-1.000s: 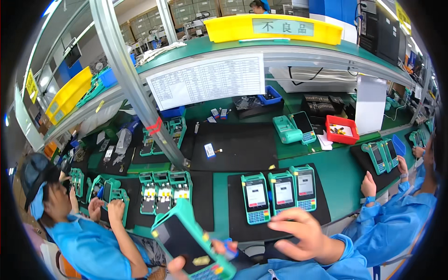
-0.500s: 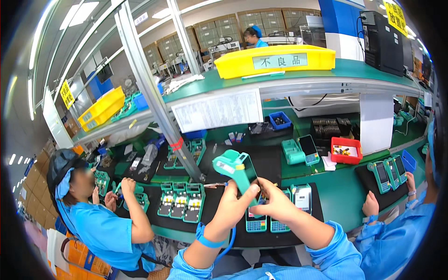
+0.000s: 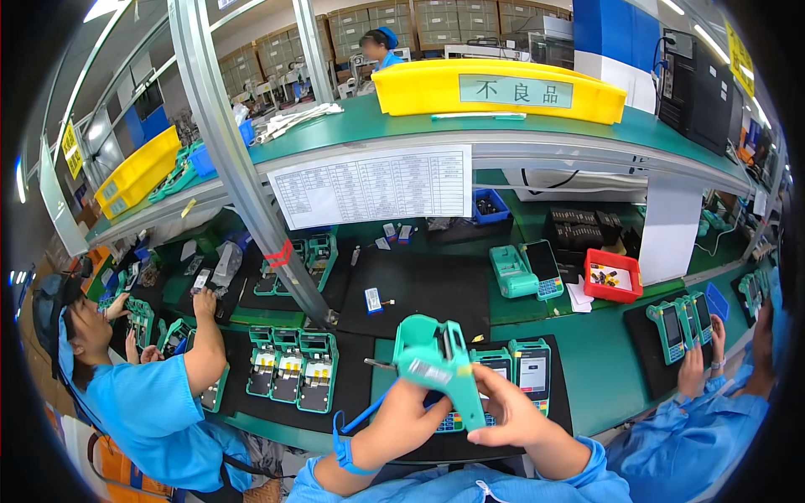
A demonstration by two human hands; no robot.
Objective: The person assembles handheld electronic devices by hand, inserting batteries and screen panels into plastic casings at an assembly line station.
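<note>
at left, three open green plastic housings [image 3: 288,369] lie on a black flat mat [image 3: 356,356]. rightward, green plastic card terminals [image 3: 532,369] lie on another black flat mat [image 3: 559,411]; before them, a green angular plastic device [image 3: 440,373] is between the left hand [image 3: 398,427] and right hand [image 3: 513,411]. behind, at right, is a square red plastic tray [image 3: 610,293]. above, a long yellow plastic bin [image 3: 419,101] sits on a green flat shelf [image 3: 360,126].

The casing [image 3: 459,387] in the hands [image 3: 402,423] is green with a white label [image 3: 426,370]; beyond them, a black mat [image 3: 436,285]; rightward, a red bin [image 3: 610,293].
</note>
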